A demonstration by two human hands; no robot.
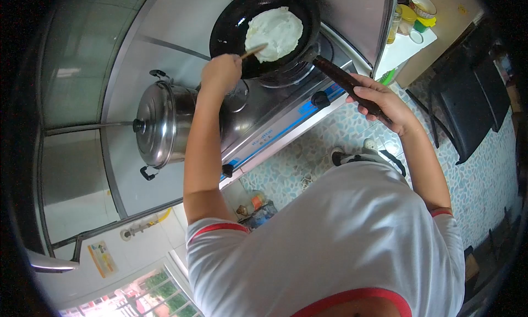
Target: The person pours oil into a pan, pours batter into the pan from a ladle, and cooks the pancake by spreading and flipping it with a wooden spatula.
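"Two hands, status?"

"My left hand (223, 72) is closed on a slim wood-coloured tool (252, 51); finger placement hidden, can't tell. My right hand (385, 100) is wrapped round the dark handle (346, 80), no visible gap."

"Where's the white round (280, 28)?"

"Flat in the wok (228, 42), far side of the stove (250, 116). Tool tip over its near-left part. Lidded pot (157, 124) is near-left of the wok."

"Handling?"

"Round looks thin, soft, probably slippery, tears easily. I'd support it broadly from beneath, no rim pinch. Wok likely front-heavy; handle's the place to hold, firmly."
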